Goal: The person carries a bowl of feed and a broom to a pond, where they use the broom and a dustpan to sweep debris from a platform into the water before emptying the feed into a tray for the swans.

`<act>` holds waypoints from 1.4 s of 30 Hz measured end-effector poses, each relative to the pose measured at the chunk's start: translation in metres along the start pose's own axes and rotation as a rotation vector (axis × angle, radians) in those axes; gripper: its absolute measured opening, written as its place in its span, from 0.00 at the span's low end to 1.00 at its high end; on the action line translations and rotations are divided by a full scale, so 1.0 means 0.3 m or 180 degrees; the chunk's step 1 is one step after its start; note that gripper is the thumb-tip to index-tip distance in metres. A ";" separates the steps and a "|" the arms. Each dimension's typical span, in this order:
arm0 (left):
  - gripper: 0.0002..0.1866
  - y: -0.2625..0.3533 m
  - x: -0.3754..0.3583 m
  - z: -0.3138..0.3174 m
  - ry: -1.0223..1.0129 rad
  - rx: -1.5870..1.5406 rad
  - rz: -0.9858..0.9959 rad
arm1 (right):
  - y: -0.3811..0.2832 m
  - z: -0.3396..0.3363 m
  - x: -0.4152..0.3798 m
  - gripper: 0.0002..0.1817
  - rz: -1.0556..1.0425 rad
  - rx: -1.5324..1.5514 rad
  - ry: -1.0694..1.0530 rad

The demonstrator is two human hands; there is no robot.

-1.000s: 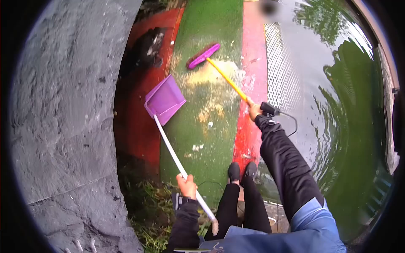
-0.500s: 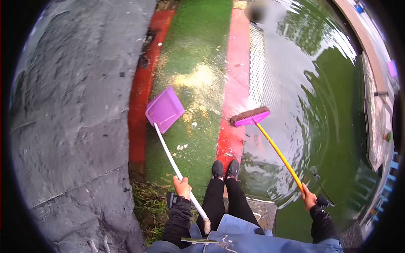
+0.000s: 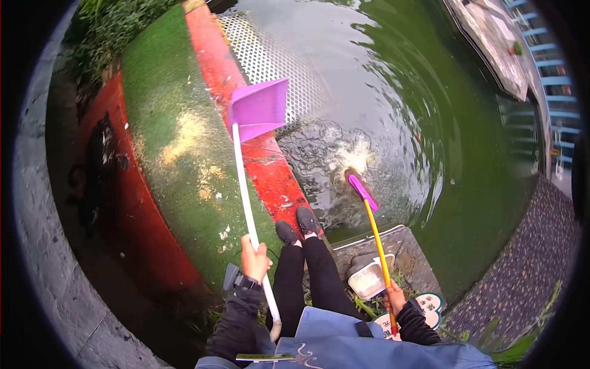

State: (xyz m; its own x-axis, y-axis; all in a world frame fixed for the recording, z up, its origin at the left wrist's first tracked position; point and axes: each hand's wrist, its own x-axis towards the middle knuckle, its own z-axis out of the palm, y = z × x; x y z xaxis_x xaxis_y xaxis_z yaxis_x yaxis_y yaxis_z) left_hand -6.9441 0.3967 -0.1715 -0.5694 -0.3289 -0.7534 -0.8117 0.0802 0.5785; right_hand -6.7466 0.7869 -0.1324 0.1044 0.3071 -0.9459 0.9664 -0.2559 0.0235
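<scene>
Currently, with the dial centred on the frame: purple dustpan (image 3: 261,112) at 11 o'clock, above or on the red edging (image 3: 273,167), contact unclear. Left hand (image 3: 255,259) at 7, fingers wrapped around its white handle (image 3: 244,190). Purple-headed broom (image 3: 362,189) at 3, head at the surface of the green water (image 3: 473,209), beside a pale cloudy patch (image 3: 357,154). Right hand (image 3: 395,299) between 4 and 5, fingers curled round the yellow pole (image 3: 376,237).

Handling (estimate): both tools light, fairly stiff. Dustpan may flex if levered; wet broom should drag and drip. Best hold: dustpan low on its handle, broom high on its pole, dry portion.

Materials: smooth moulded plastic, slim tubular handles, dark bristles; short-piled green matting (image 3: 157,74) carrying yellowish crumbs (image 3: 185,134) at 10; perforated white mesh (image 3: 264,54) between 11 and 12.
</scene>
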 end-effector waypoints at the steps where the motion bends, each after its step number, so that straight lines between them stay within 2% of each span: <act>1: 0.14 -0.012 0.046 0.064 -0.0151 0.0467 0.0071 | 0.062 -0.002 0.024 0.22 0.0027 0.0278 -0.0115; 3: 0.16 -0.119 0.196 0.234 -0.0199 0.1164 0.0754 | 0.122 0.012 0.034 0.22 0.0147 0.0825 -0.0331; 4: 0.15 -0.141 0.256 0.319 -0.0214 0.1487 0.1103 | 0.141 0.025 0.031 0.23 0.0041 0.0861 -0.0318; 5: 0.14 -0.154 0.305 0.407 -0.0227 0.1797 0.1454 | 0.163 0.028 0.045 0.25 0.0206 0.1015 -0.0324; 9: 0.15 -0.220 0.444 0.767 -0.0277 0.2263 0.0277 | 0.188 0.056 0.038 0.26 0.0055 0.1476 -0.0446; 10: 0.16 -0.305 0.497 0.840 -0.0148 0.2262 0.0338 | 0.190 0.060 0.045 0.26 0.0073 0.1589 -0.0453; 13: 0.11 -0.410 0.528 0.953 -0.0300 0.2304 -0.0370 | 0.173 0.080 0.030 0.25 0.0231 0.1737 -0.0353; 16: 0.08 -0.598 0.585 1.001 -0.0701 0.2017 -0.0857 | 0.160 0.102 0.044 0.24 -0.0016 0.1938 -0.0416; 17: 0.09 -0.665 0.611 1.010 -0.0915 0.1869 -0.1026 | 0.151 0.109 0.049 0.24 -0.0015 0.1938 -0.0411; 19: 0.11 -0.796 0.708 1.012 -0.1908 0.1096 -0.1524 | 0.122 0.122 0.062 0.23 0.0016 0.2054 -0.0299; 20: 0.12 -0.865 0.791 0.997 -0.2901 0.0195 -0.2035 | 0.117 0.118 0.073 0.23 -0.0050 0.1947 -0.0318; 21: 0.14 -0.908 0.864 0.975 -0.3947 -0.1047 -0.2886 | 0.110 0.113 0.081 0.23 -0.0043 0.1916 -0.0290; 23: 0.07 -0.886 0.860 0.950 -0.4759 -0.2759 -0.4752 | 0.091 0.104 0.081 0.23 -0.0199 0.1740 -0.0264; 24: 0.11 -0.864 0.840 0.915 -0.4311 -0.2584 -0.4670 | 0.070 0.102 0.071 0.23 -0.0195 0.1693 -0.0193; 25: 0.16 -0.725 0.750 0.825 -0.3799 -0.1732 -0.3374 | 0.061 0.095 0.065 0.23 -0.0328 0.1625 -0.0212; 27: 0.15 -0.697 0.678 0.712 -0.3685 -0.1732 -0.3091 | 0.041 0.073 0.049 0.23 -0.0495 0.1427 -0.0184; 29: 0.09 -0.614 0.571 0.589 -0.3064 -0.1665 -0.3161 | 0.009 0.055 0.027 0.23 -0.0600 0.1165 -0.0227; 31: 0.05 -0.616 0.516 0.472 -0.3595 -0.2269 -0.3261 | -0.034 0.041 0.017 0.25 -0.0749 0.1105 -0.0017; 32: 0.02 -0.605 0.472 0.413 -0.3445 -0.2420 -0.3312 | -0.041 0.022 0.031 0.25 -0.0775 0.1072 -0.0039; 33: 0.02 -0.576 0.411 0.356 -0.3282 -0.2603 -0.3340 | -0.083 0.031 0.005 0.25 -0.0789 0.0994 -0.0012; 35: 0.08 -0.471 0.259 0.232 -0.2779 -0.1660 -0.2367 | -0.132 0.031 -0.001 0.25 -0.0979 0.0741 0.0007; 36: 0.10 -0.468 0.180 0.163 -0.2721 -0.1718 -0.2147 | -0.117 0.037 -0.009 0.25 -0.1081 0.0710 0.0048; 42: 0.11 -0.347 -0.169 -0.121 -0.2337 -0.2926 -0.1806 | -0.332 0.130 -0.134 0.25 -0.1493 -0.0265 0.0120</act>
State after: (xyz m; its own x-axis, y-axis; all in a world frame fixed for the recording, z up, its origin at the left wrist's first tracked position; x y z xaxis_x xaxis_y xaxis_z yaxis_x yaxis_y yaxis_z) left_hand -6.8259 0.3710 -0.1822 -0.3538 0.5064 -0.7864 -0.7420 -0.6638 -0.0936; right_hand -6.8562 0.7642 -0.1094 -0.3407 0.4053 -0.8484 0.9266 -0.0078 -0.3759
